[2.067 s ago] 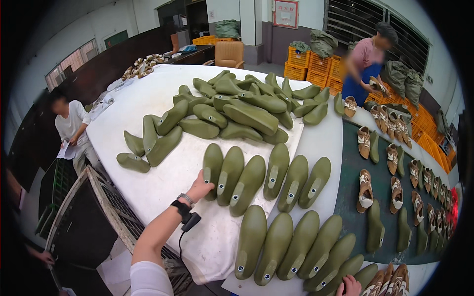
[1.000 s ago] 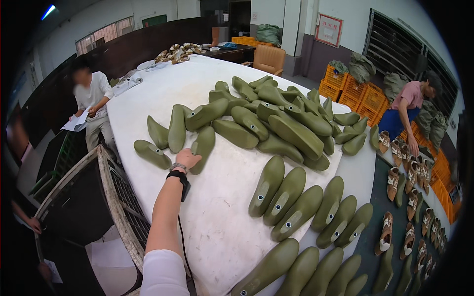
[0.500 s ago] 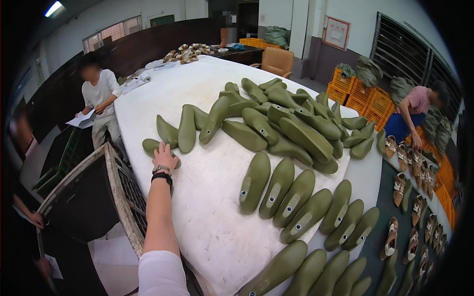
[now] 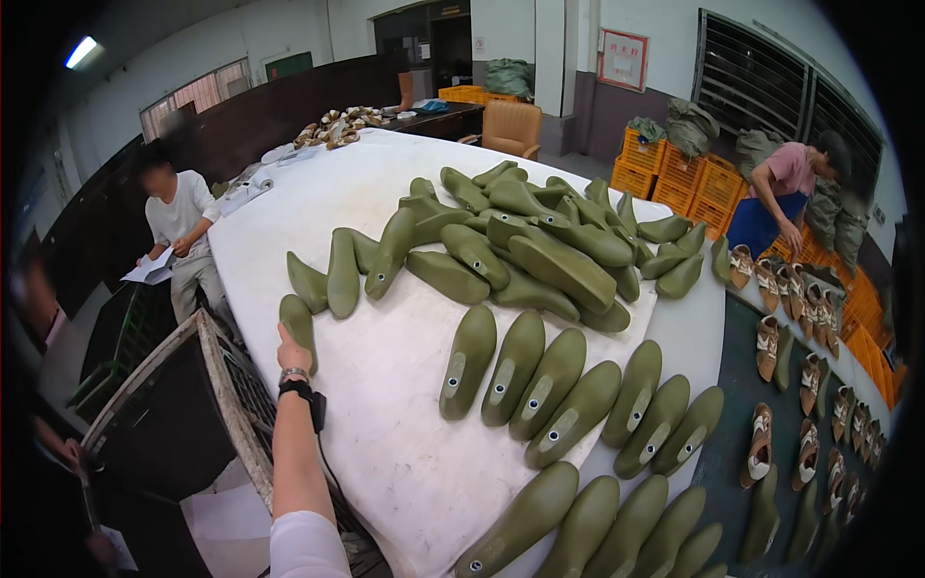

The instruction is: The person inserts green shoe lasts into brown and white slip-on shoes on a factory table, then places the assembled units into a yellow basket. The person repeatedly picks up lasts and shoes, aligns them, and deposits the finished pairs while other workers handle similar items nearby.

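Note:
My left hand (image 4: 293, 349) reaches over the left edge of the white table (image 4: 385, 424), closed around the lower end of a green shoe last (image 4: 298, 323). That last stands lengthwise, toe away from me, and my fingers are partly hidden behind it. Just beyond it lie another green last (image 4: 307, 281) and a longer one (image 4: 342, 275), beside a large jumbled pile of lasts (image 4: 540, 241). Nearer me, a row of lasts (image 4: 467, 361) lies side by side, with a second row (image 4: 525, 520) closer still. My right hand is out of view.
A worn wooden-framed cart (image 4: 207, 385) stands against the table's left side. At right, brown-and-white shoes (image 4: 759, 443) line a dark green surface (image 4: 713, 482), where a person in pink (image 4: 792, 171) bends over. Another person (image 4: 180, 212) holds papers at left. Orange crates (image 4: 679, 173) are stacked behind.
My left hand has gone from spread fingers over the leftmost last to a grip on its near end. The last has turned from lying crosswise to pointing away from me. The view has shifted slightly.

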